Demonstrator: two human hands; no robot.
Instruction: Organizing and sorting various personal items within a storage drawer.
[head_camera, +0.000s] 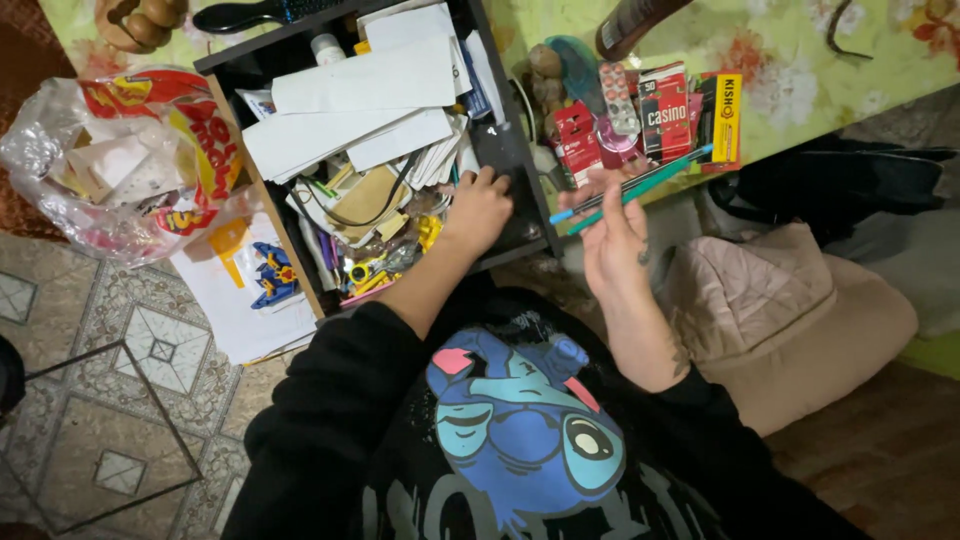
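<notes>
Left arm: black sleeve pushed up near the elbow, bare forearm reaching forward and slightly right.
Left hand (478, 207): palm down, fingers curled under, knuckles up.
Right arm: sleeve pushed up, bare forearm raised, small dark marks on the skin near the wrist and elbow.
Right hand (612, 232): palm facing inward, fingers extended up, thumb and fingertips pinched together at the top.
Hands: near each other, apart.

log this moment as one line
left hand: in drawer | right hand: holds pencils | papers in drawer
</notes>
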